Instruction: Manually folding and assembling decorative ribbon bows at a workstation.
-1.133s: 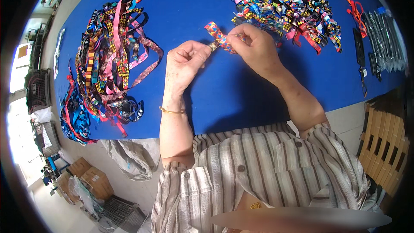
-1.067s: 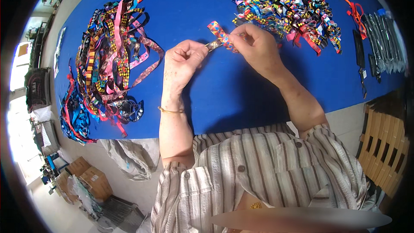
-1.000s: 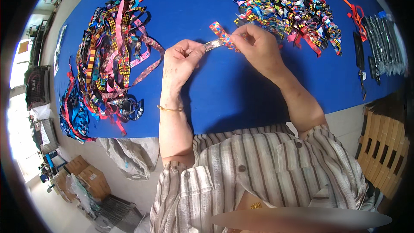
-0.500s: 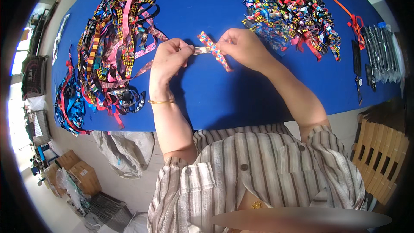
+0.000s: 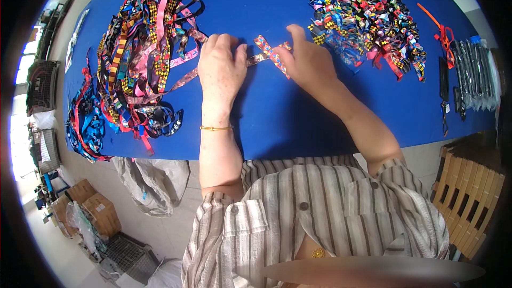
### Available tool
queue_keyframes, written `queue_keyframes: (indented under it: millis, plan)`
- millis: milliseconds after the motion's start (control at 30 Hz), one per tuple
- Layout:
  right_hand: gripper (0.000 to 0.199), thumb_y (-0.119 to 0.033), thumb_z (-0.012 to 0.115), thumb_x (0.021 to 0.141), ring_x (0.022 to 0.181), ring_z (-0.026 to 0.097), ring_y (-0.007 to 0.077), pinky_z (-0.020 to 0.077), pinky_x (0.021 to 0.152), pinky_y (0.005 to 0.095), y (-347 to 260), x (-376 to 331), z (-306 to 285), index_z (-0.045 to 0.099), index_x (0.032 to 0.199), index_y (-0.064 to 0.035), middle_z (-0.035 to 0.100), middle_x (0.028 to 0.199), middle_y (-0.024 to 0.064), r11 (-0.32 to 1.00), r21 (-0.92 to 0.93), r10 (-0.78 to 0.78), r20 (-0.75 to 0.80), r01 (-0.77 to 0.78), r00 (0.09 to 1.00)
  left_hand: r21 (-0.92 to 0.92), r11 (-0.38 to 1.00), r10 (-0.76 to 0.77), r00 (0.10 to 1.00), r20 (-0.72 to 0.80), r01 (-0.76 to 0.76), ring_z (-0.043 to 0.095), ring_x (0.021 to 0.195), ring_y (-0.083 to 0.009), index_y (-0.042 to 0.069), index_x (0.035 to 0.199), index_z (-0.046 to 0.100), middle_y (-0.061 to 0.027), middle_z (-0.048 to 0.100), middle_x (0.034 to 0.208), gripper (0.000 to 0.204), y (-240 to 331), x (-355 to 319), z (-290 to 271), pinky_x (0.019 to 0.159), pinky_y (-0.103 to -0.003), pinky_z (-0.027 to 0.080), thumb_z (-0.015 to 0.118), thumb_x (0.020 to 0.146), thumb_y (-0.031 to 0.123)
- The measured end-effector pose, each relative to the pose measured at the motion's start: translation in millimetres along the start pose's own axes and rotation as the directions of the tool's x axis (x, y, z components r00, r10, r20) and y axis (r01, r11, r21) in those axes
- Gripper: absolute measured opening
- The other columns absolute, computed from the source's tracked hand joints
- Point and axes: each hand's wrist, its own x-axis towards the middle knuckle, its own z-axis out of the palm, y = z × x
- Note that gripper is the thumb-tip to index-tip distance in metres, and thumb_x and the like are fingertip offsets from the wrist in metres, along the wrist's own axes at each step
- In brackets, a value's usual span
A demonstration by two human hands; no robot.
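A long brown-and-pink patterned strap runs from the left pile, passes under my left hand and reaches a short, brightly coloured patterned strip that crosses it at a slant. My left hand lies palm down over the strap, thumb apart from the bent fingers; the fingertips are partly hidden. Just right of the strip, my right hand is open, its index finger raised and its thumb close to the strip. The lower fingers of that hand are hidden.
A tangled pile of patterned straps covers the left of the blue table. Bundled short straps lie at the far right. Beyond them are orange-red scissors and dark items in clear bags. Cardboard boxes stand below left.
Both hands have loosened from their pinches. My left hand has turned palm down and moved slightly right; my right hand has shifted a little right and its index finger has lifted.
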Motion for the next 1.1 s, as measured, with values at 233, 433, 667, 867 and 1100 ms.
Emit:
queue_keyframes:
  millis: [233, 433, 667, 867, 1100]
  plan:
    - [0.017, -0.015, 0.063, 0.093, 0.069, 0.065, 0.0296, 0.0527, 0.057, 0.0394, 2, -38, -24, 0.056, 0.105, -0.0055, 0.059, 0.088, 0.0103, 0.941, -0.022, -0.339, -0.016, 0.339, 0.941, -0.177, 0.943, 0.305, 0.945, 0.115, -0.282, 0.065, 0.093, -0.0344, 0.001, 0.101, 0.069, -0.0162, 0.068, 0.101, 0.018, 30, -16, 6, 0.083, -0.043, 0.053, 0.064, 0.084, -0.001]
    - [0.019, -0.010, 0.065, 0.089, 0.070, 0.065, 0.0278, 0.0514, 0.056, 0.0392, 13, -50, -9, 0.056, 0.106, -0.0053, 0.058, 0.089, 0.0105, 0.945, 0.044, -0.323, 0.008, 0.323, 0.946, -0.090, 0.936, 0.351, 0.920, 0.173, -0.340, 0.064, 0.100, -0.0340, 0.000, 0.108, 0.068, -0.0158, 0.068, 0.108, 0.025, 29, -26, 17, 0.087, -0.042, 0.052, 0.064, 0.084, 0.000]
    - [0.020, -0.006, 0.065, 0.088, 0.061, 0.063, 0.0300, 0.0474, 0.056, 0.0395, 8, -50, -11, 0.056, 0.105, -0.0034, 0.064, 0.072, 0.0138, 0.739, 0.627, 0.057, 0.305, -0.246, 0.951, -0.030, 0.946, 0.322, 0.929, 0.184, -0.322, 0.064, 0.099, -0.0330, 0.001, 0.106, 0.068, -0.0148, 0.069, 0.106, 0.022, 33, -26, 21, 0.087, -0.041, 0.051, 0.067, 0.085, 0.006]
    - [0.014, -0.008, 0.066, 0.088, 0.063, 0.065, 0.0344, 0.0488, 0.058, 0.0423, 18, -55, -1, 0.058, 0.099, -0.0025, 0.066, 0.071, 0.0148, 0.762, 0.632, -0.019, 0.240, -0.141, 0.971, -0.006, 0.949, 0.311, 0.936, 0.163, -0.314, 0.063, 0.101, -0.0324, 0.001, 0.107, 0.068, -0.0142, 0.069, 0.108, 0.028, 40, -29, 24, 0.089, -0.041, 0.050, 0.072, 0.084, 0.016]
    - [0.019, -0.007, 0.061, 0.089, 0.082, 0.068, 0.0324, 0.0538, 0.067, 0.0433, 16, -44, -17, 0.059, 0.108, -0.0026, 0.067, 0.094, 0.0154, 0.926, 0.360, -0.124, 0.009, 0.113, 0.992, 0.042, 0.946, 0.310, 0.934, 0.176, -0.322, 0.060, 0.108, -0.0338, 0.000, 0.112, 0.066, -0.0146, 0.066, 0.115, 0.034, 45, -35, 24, 0.092, -0.043, 0.048, 0.072, 0.083, 0.016]
